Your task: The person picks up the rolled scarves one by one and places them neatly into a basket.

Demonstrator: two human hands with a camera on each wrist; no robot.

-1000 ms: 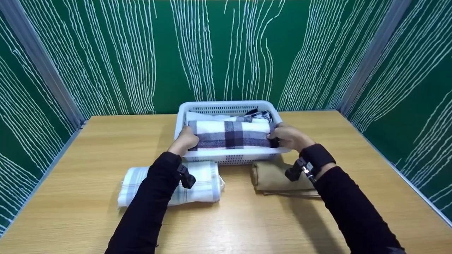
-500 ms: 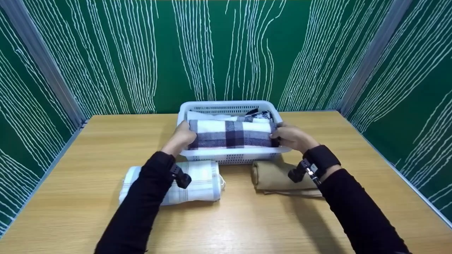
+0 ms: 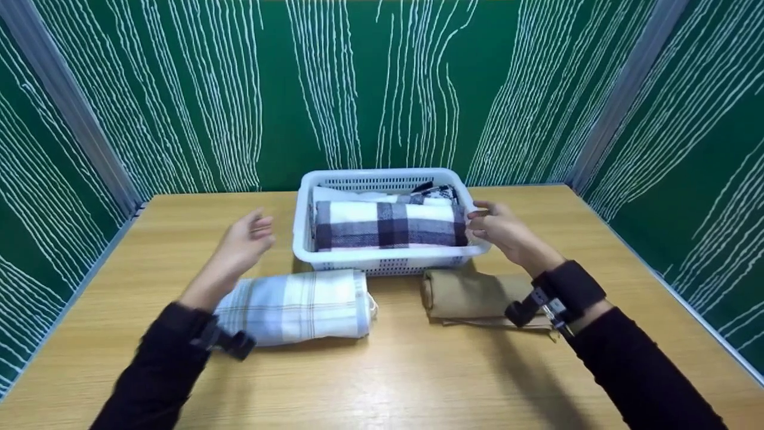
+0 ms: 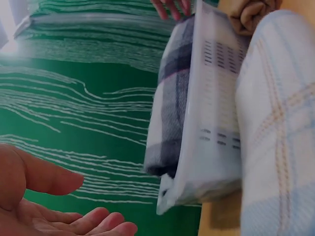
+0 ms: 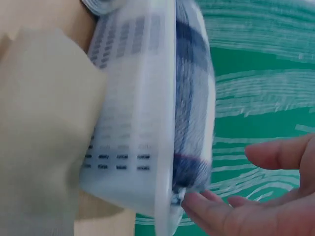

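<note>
A rolled cloth with a dark purple and white check (image 3: pixel 392 224) lies in the white plastic basket (image 3: pixel 382 258), in front of another black-and-white cloth (image 3: pixel 439 194). My left hand (image 3: pixel 245 242) is off to the basket's left, above the end of a rolled white and light-blue plaid cloth (image 3: pixel 304 304); the left wrist view shows its thumb and fingers spread with nothing between them. At the basket's right rim is my right hand (image 3: pixel 501 230), holding nothing. In the right wrist view its fingertips (image 5: pixel 194 201) are right at the checked roll's end, thumb apart.
A folded tan cloth (image 3: pixel 465 295) lies on the wooden table (image 3: pixel 406 382) in front of the basket, to the right. Green panels with white wavy lines (image 3: pixel 412 89) stand behind the table and along both sides.
Both hands have let go of the checked roll, which stays in the basket. My left hand has moved left and back from the basket; the right has shifted slightly right.
</note>
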